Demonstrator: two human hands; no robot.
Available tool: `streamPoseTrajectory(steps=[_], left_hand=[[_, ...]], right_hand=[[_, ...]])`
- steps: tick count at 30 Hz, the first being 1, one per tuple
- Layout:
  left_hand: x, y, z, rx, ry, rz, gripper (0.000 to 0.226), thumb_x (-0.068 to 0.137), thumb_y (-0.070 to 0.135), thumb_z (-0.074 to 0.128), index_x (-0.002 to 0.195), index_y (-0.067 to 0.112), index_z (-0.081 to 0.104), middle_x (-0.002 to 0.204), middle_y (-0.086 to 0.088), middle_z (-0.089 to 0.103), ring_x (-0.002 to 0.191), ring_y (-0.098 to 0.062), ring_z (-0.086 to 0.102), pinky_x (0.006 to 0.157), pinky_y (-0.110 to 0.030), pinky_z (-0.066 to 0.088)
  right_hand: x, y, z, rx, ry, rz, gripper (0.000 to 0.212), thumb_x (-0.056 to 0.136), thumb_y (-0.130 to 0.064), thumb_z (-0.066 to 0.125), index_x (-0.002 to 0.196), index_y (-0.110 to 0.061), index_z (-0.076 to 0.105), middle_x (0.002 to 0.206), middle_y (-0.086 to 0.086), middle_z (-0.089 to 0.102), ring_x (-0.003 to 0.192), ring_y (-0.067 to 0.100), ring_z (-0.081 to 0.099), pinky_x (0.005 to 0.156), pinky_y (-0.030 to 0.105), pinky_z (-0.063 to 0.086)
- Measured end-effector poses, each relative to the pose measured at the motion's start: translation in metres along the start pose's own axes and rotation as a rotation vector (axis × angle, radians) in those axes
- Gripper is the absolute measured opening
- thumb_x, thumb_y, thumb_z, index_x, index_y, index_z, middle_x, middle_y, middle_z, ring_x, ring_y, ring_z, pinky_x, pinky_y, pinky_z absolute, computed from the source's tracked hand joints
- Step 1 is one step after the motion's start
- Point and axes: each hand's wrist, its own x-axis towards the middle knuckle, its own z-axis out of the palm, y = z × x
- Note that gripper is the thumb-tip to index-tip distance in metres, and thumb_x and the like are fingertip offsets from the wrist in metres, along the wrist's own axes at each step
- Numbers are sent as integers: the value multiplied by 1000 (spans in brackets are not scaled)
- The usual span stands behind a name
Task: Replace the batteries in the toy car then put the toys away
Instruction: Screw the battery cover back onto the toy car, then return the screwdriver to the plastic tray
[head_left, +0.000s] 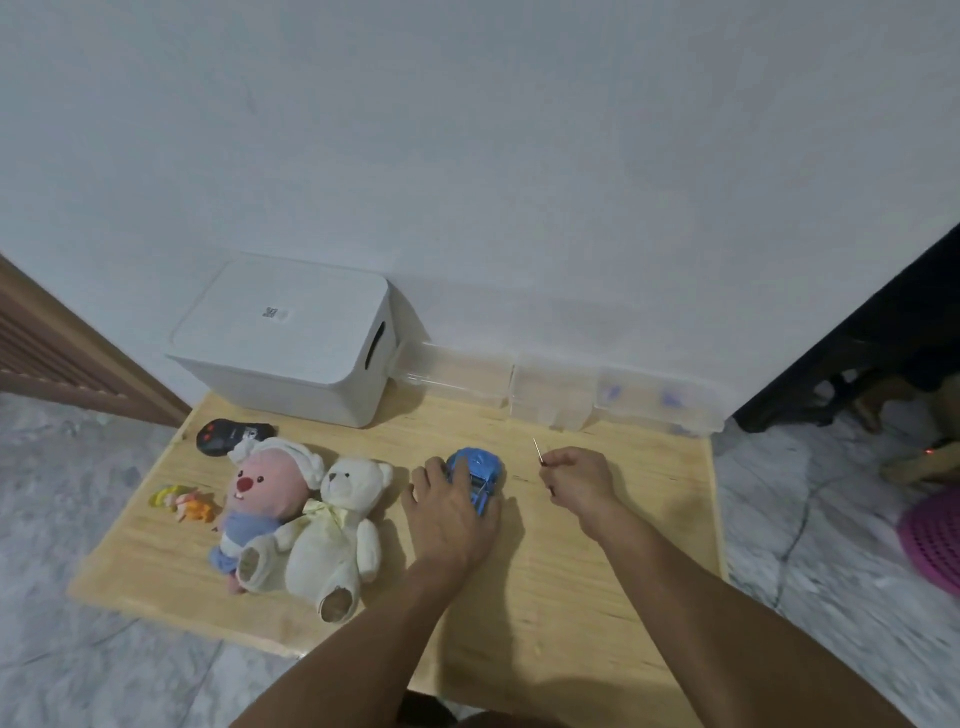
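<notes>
- Head view, looking down on a low pale wooden counter (597, 561) set against a white wall.
- At the back left, a white storage box (283, 340) with its lid shut and a slot handle on the side facing right; contents hidden.
- Just beside it along the wall, a row of three clear plastic bins (553, 397): left one (457, 376) and middle one showing nothing clearly inside, right one (660, 402) holding a few small bluish-purple pieces, too blurred to identify.
- Blue toy car (480, 475) on the counter near the middle, tilted and pressed under the left hand (449, 512), fingers spread loosely over its left side and rear, palm down.
- Right hand (579, 480) raised slightly to the right of the car, closed in a pinch on a thin metal tool (537, 451) that sticks up out of the fingers.
- Left of the car, a white teddy bear (340, 530) lying on its back, touching a pink plush in a white cap and blue scarf (265, 493).
- Black remote control (234, 435) behind the pink plush, in front of the storage box.
- Small yellow-and-orange figure (184, 501) near the counter's left edge.
- Pink mesh basket (935, 540) on the marble floor at the far right, cut off by the frame; contents not visible.
</notes>
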Motion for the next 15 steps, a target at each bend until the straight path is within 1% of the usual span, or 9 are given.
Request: streamPoseTrajectory(steps=[2, 4, 6, 7, 8, 9, 11, 13, 15], left_hand=[[15, 0, -6, -84, 26, -2, 59, 85, 54, 49, 134, 22, 47, 129, -6, 45, 119, -25, 39, 100, -40, 33], [35, 0, -16, -209, 19, -19, 54, 88, 44, 51, 135, 18, 48, 132, -8, 47, 121, -25, 38, 102, -39, 34], [58, -3, -28, -392, -12, -65, 51, 91, 34, 53, 136, 12, 49, 136, -11, 48, 125, -27, 39, 103, -39, 36], [69, -5, -35, -462, -20, -84, 49, 91, 30, 54, 136, 10, 49, 138, -12, 48, 127, -28, 41, 103, -40, 36], [78, -7, -40, -475, -6, -79, 48, 91, 27, 53, 135, 9, 50, 138, -12, 49, 127, -28, 42, 103, -39, 37], [87, -10, -46, -410, 23, -42, 46, 91, 25, 52, 134, 9, 51, 137, -11, 50, 127, -27, 43, 104, -38, 37], [102, -14, -55, -141, 72, 109, 43, 90, 20, 49, 133, 12, 53, 134, -7, 51, 126, -25, 42, 105, -38, 34], [117, -18, -65, 57, 59, 250, 41, 90, 18, 47, 131, 14, 53, 133, -5, 49, 125, -25, 41, 106, -38, 31], [135, -24, -68, 180, 28, 332, 40, 90, 16, 47, 129, 13, 53, 132, -7, 49, 127, -26, 38, 108, -38, 30]], right_hand=[[1, -7, 2, -28, -9, -40, 24, 74, -6, 69, 63, -26, 66, 75, -1, 66, 77, 22, 62, 80, 41, 56], [1, -16, 5, -58, -29, -73, 24, 78, -5, 65, 67, -26, 67, 80, -2, 66, 82, 21, 62, 82, 41, 57], [3, -26, 10, -97, -56, -103, 23, 80, -5, 61, 72, -25, 68, 84, -3, 66, 86, 20, 63, 81, 42, 58], [5, -31, 14, -115, -69, -117, 23, 81, -4, 60, 73, -24, 67, 84, -2, 66, 85, 21, 64, 79, 43, 59], [6, -35, 18, -130, -82, -138, 24, 82, -3, 58, 71, -24, 66, 84, -1, 66, 83, 21, 64, 78, 44, 59], [6, -40, 23, -151, -97, -166, 26, 83, -2, 57, 71, -24, 65, 83, 0, 66, 81, 22, 63, 78, 44, 59], [8, -47, 34, -248, -118, -256, 23, 85, -1, 55, 77, -19, 67, 87, 0, 65, 85, 20, 61, 83, 38, 56], [8, -55, 44, -403, -123, -363, 22, 88, -1, 51, 91, -13, 69, 97, 3, 65, 92, 22, 61, 81, 30, 50], [7, -63, 53, -519, -143, -428, 26, 90, 1, 47, 99, -12, 68, 102, 7, 63, 94, 26, 60, 76, 29, 47]])
